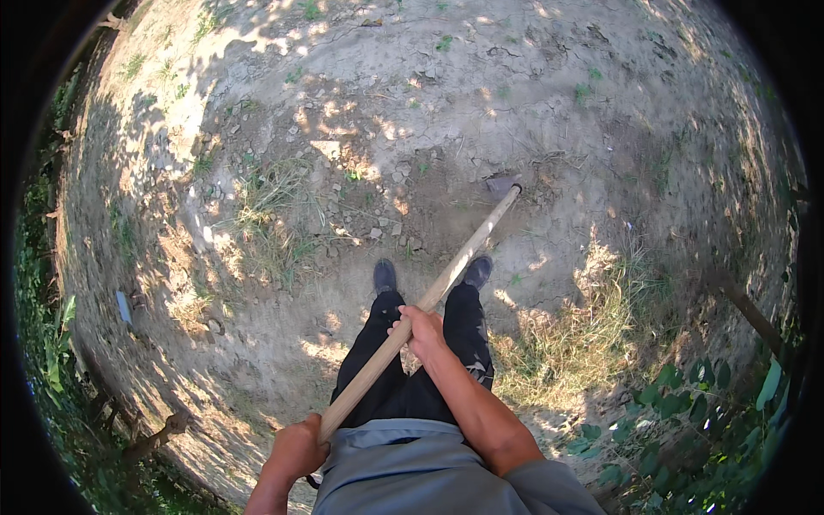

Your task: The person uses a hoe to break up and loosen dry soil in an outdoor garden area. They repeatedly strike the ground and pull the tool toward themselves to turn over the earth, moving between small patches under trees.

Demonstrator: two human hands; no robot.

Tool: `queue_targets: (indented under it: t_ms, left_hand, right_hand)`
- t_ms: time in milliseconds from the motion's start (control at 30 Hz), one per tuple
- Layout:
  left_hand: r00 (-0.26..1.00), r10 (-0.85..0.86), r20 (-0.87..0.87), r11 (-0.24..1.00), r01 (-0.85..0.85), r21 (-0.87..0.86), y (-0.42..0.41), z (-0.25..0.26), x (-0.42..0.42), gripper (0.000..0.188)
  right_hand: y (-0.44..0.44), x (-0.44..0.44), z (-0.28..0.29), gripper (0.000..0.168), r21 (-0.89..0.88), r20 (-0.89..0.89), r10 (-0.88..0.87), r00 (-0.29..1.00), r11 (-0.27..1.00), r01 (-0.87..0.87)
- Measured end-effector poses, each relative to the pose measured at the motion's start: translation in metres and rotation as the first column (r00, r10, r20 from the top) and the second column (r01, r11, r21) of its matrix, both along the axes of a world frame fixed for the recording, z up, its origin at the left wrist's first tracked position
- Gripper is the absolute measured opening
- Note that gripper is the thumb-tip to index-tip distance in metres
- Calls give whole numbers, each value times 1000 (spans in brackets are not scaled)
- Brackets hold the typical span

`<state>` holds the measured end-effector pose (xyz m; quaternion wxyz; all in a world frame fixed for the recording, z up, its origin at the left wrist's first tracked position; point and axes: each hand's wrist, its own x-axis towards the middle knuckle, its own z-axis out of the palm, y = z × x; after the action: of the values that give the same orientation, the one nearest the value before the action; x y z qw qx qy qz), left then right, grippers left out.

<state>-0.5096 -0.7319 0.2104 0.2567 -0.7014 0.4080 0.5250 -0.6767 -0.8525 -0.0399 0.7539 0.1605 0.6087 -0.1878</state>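
A hoe with a long, pale wooden handle [460, 261] slants across my body, from beside my left hip up to the soil ahead and to the right. Its flat metal blade [502, 185] rests at the dirt, partly sunk or hidden, so its edge does not show. My left hand [297, 449] is wrapped around the butt end at my waist. Farther up the shaft, in front of my thighs, my right hand [420, 328] grips it. Just short of the blade lies darker, loosened soil [444, 212].
Uprooted dry grass [277, 193] and small clods [386, 225] lie ahead on the left. More grass [573, 344] grows at right. My dark shoes [385, 277] stand near the handle. Thin trunks [750, 312] and leafy branches [669, 412] flank the right, another stem [158, 438] the left.
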Motion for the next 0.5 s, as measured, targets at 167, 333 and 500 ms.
queue_targets:
  t_ms: [167,333,500]
  left_hand:
    - [992,-82,-96,990,70,-121,-21,-50,-15,29]
    - [971,-114,-210,952,46,-302,-38,-100,-55,24]
    - [981,-92,-174,942,29,-335,-51,-107,-69,24]
  right_hand:
    - [-32,-44,-4,18,-153,-292,-59,955,988,14]
    - [-72,-113,-17,16,-250,-434,-126,892,968,15]
    - [-81,-103,-36,14,-212,-388,-81,918,977,-3]
